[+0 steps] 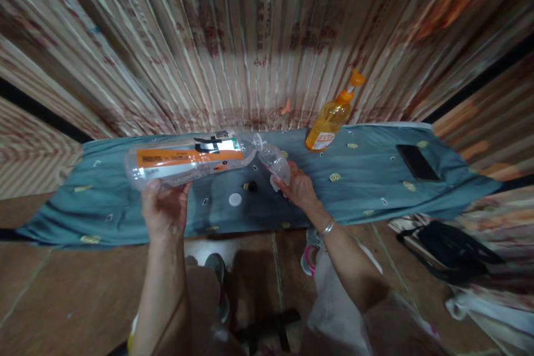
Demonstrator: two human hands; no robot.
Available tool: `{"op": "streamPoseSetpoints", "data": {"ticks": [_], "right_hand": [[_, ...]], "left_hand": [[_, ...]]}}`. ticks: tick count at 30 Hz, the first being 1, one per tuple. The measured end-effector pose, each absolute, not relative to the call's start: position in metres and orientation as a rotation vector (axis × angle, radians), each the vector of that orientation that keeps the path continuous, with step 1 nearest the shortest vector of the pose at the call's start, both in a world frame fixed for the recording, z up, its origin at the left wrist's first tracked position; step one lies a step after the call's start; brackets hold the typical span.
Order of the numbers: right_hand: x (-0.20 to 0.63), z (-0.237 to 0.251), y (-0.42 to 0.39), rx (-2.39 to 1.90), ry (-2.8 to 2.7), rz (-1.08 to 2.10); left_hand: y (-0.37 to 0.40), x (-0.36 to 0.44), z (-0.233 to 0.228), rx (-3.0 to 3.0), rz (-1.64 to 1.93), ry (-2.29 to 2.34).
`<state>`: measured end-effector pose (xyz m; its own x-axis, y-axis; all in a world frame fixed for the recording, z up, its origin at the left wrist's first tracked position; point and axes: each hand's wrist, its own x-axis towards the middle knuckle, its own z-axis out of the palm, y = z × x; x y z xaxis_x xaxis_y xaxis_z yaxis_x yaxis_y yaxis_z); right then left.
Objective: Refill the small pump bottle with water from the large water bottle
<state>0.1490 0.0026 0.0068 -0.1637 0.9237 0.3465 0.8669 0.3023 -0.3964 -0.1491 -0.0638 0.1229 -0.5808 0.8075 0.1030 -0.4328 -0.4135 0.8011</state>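
Observation:
My left hand (164, 208) is closed under a large clear plastic bottle (187, 157) with an orange and silver label. The bottle lies tilted almost level, its neck pointing right. In my right hand (298, 184) is a smaller clear plastic bottle (274, 161), slanting up to the left. The two bottle mouths meet or nearly meet; whether they touch I cannot tell. Below them on the cloth rest a round white cap (235, 199) and a small dark cap-like piece (252, 186).
A patterned teal cloth (359, 194) covers the narrow table. An orange pump bottle (327, 125) stands at the back right, with a black phone (417, 162) farther right. On the floor at the right lies a dark bag (450, 250). A pleated curtain (233, 39) hangs behind.

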Motion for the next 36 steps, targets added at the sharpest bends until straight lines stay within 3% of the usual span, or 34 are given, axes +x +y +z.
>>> {"op": "streamPoseSetpoints", "data": {"ticks": [36], "right_hand": [[0.1501, 0.0029, 0.0033, -1.56, -2.046, 0.096]], "left_hand": [[-0.0627, -0.149, 0.1231, 0.641, 2.037, 0.976]]}}
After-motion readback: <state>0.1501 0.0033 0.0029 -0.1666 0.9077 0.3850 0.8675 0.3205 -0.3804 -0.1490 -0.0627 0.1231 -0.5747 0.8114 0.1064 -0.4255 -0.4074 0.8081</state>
